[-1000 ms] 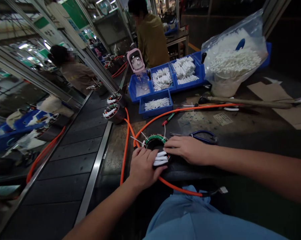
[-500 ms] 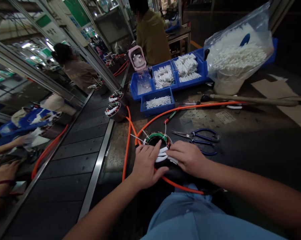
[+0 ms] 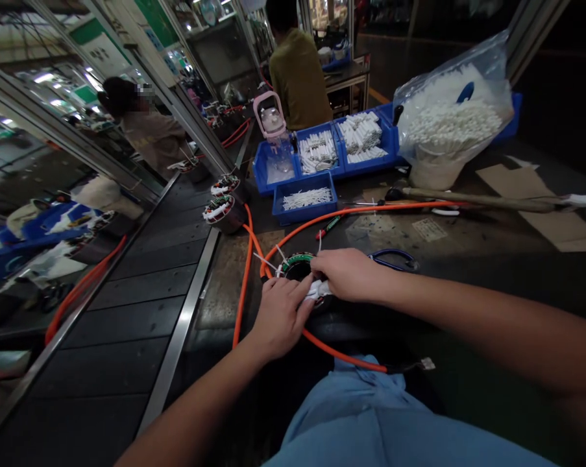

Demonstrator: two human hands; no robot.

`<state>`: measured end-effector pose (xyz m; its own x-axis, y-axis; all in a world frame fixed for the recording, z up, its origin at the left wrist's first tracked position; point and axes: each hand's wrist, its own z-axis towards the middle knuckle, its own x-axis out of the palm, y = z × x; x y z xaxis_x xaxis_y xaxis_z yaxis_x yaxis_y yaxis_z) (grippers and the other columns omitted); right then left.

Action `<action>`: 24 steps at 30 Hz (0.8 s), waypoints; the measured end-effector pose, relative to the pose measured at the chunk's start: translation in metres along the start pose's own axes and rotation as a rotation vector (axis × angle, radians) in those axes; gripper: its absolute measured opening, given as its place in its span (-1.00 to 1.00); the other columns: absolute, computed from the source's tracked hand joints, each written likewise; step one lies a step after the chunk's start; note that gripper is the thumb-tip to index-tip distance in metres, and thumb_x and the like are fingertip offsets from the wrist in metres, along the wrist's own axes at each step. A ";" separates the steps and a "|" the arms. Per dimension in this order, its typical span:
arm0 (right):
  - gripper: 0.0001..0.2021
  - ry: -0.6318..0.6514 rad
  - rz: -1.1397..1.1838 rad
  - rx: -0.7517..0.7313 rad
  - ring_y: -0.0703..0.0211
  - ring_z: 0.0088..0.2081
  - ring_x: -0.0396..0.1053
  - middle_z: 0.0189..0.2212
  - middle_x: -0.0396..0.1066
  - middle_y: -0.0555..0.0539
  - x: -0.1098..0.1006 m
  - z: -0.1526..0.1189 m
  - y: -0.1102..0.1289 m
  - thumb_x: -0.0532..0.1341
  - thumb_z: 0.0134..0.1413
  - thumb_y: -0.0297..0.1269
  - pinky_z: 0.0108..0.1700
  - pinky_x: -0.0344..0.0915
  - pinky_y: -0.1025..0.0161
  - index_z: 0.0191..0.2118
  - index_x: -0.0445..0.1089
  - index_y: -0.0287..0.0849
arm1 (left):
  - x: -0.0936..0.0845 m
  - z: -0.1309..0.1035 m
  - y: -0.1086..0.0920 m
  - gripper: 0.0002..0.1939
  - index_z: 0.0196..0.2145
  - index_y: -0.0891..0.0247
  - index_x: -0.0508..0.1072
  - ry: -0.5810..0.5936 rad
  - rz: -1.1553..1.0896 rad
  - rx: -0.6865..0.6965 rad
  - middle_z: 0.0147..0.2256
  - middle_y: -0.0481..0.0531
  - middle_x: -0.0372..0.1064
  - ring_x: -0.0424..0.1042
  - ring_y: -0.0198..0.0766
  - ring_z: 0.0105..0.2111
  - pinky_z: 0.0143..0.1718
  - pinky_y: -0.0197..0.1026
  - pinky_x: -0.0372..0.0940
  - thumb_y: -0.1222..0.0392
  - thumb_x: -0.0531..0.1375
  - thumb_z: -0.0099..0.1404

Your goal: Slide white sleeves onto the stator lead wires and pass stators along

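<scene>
- Here's the left grip [image 3: 283, 314], thumb and forefinger closing on white tubes [image 3: 317, 290] at the near edge of the ring-shaped part [image 3: 296, 261], down on the bench [image 3: 322, 244].
- And the right grip [image 3: 351, 275] comes in at the other end, fingers curled; its tips are hidden, so I can't tell what they pinch.
- The ring's near and right sides are covered by hands; green shows along its far rim, pale strips poking outward.
- Behind the right wrist, just the blue handle [image 3: 394, 254] of a tool; the rest is blocked.
- Up to the bins! The left bin [image 3: 260, 170] holds a pink-topped bottle [image 3: 269, 120]; the middle bin [image 3: 339, 155] and right bin [image 3: 394, 141] are heaped with white tubes.
- In front, a small bin [image 3: 304, 214] carries thin white strips.
- Far right, a clear bag [image 3: 500, 78] bulges with white pieces above a pale bucket [image 3: 433, 170]; where bag meets bucket is hard to make out.
- Beyond, a co-worker [image 3: 300, 81], head cut off by the top edge.
</scene>
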<state>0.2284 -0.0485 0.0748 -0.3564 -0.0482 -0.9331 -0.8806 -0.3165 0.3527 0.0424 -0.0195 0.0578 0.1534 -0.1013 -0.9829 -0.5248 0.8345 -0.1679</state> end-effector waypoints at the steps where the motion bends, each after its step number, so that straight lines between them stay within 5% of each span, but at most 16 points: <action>1: -0.94 0.020 -0.032 -0.019 0.16 -0.38 0.33 -0.39 0.37 -0.06 -0.002 0.000 0.002 0.13 -0.01 -0.41 -0.50 -0.04 0.31 -0.37 0.33 -0.17 | -0.001 0.000 -0.001 -0.64 0.05 0.23 0.27 0.006 0.009 -0.009 -0.34 0.03 0.36 0.27 -0.18 -0.27 -0.12 -0.05 0.06 0.14 -0.06 0.34; 5: -0.89 0.006 -0.084 -0.091 0.15 -0.38 0.36 -0.36 0.38 -0.08 0.003 -0.006 0.008 0.07 0.08 -0.39 -0.48 0.04 0.32 -0.32 0.35 -0.17 | -0.001 0.002 -0.008 -0.73 -0.14 0.23 0.40 -0.011 0.061 -0.068 -0.42 0.00 0.34 0.26 -0.20 -0.34 -0.16 -0.06 0.08 0.17 -0.03 0.31; 9: -0.84 -0.077 0.101 -0.136 0.17 -0.25 0.35 -0.25 0.39 -0.05 0.019 -0.016 -0.015 0.13 0.04 -0.38 -0.31 0.19 0.32 -0.21 0.36 -0.15 | 0.002 0.001 -0.012 -0.70 -0.05 0.19 0.36 -0.076 0.076 -0.091 -0.42 0.00 0.34 0.28 -0.19 -0.35 -0.18 -0.06 0.09 0.19 -0.01 0.30; 12: -0.71 -0.294 0.248 -0.014 0.20 -0.19 0.32 -0.17 0.38 -0.04 0.007 -0.019 -0.071 0.16 0.02 -0.38 -0.17 0.20 0.31 -0.08 0.32 -0.13 | 0.006 -0.001 -0.010 -0.67 -0.01 0.17 0.34 -0.128 0.052 -0.085 -0.42 0.00 0.35 0.29 -0.19 -0.35 -0.20 -0.07 0.10 0.19 -0.01 0.30; 17: -0.61 -1.015 -0.057 0.758 0.12 -0.15 0.24 -0.09 0.29 -0.23 -0.069 -0.032 -0.200 0.09 0.05 -0.42 -0.16 0.14 0.21 0.04 0.20 -0.30 | 0.008 -0.001 -0.008 -0.68 -0.02 0.18 0.36 -0.161 0.003 -0.081 -0.42 0.00 0.36 0.29 -0.20 -0.37 -0.21 -0.07 0.10 0.18 0.00 0.30; 20: -0.57 -1.032 -0.222 0.917 0.09 -0.11 0.20 -0.08 0.29 -0.26 -0.104 -0.040 -0.253 0.17 -0.03 -0.44 -0.20 0.08 0.21 0.03 0.26 -0.28 | 0.006 -0.001 -0.009 -0.67 -0.01 0.17 0.35 -0.157 -0.023 -0.091 -0.42 -0.01 0.36 0.30 -0.21 -0.37 -0.19 -0.06 0.10 0.20 0.01 0.29; 24: -0.77 -0.972 -0.206 0.856 0.19 -0.24 0.25 -0.21 0.38 -0.23 -0.113 -0.045 -0.275 0.15 -0.01 -0.46 -0.26 0.08 0.27 -0.19 0.44 -0.29 | 0.005 -0.001 -0.011 -0.66 -0.01 0.15 0.35 -0.145 -0.044 -0.111 -0.42 -0.01 0.35 0.29 -0.21 -0.36 -0.20 -0.05 0.10 0.21 0.01 0.28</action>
<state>0.5246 0.0016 0.0803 0.0465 0.7409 -0.6700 -0.7354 0.4793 0.4790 0.0482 -0.0294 0.0549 0.2930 -0.0502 -0.9548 -0.6025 0.7657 -0.2251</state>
